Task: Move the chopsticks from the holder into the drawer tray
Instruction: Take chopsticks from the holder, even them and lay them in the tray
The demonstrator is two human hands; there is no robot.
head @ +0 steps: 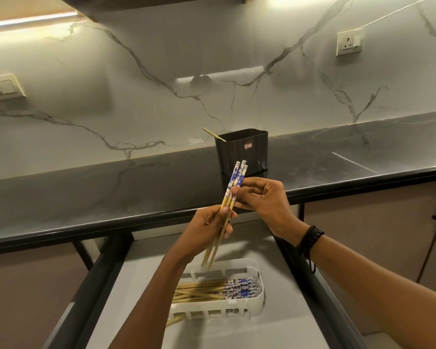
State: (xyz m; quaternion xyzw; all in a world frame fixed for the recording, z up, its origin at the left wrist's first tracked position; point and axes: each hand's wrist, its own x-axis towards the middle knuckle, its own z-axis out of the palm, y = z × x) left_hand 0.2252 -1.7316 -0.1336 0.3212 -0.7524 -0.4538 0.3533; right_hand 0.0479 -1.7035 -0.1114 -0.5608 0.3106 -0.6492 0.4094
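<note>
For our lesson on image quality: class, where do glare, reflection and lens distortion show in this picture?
Head view: light strips blow out along the top and mirror on the marble wall and glossy countertop; the wide lens bows the countertop edge; the held chopsticks look sharp.

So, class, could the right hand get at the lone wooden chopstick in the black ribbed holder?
Probably yes: nothing stands between right hand and lone wooden chopstick, though it pinches three blue-patterned chopsticks.

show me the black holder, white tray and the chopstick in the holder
black holder (252, 157): head view, front wall below the label
white tray (260, 298): head view, right end wall
chopstick in the holder (213, 134): head view, bare shaft above the rim
</note>
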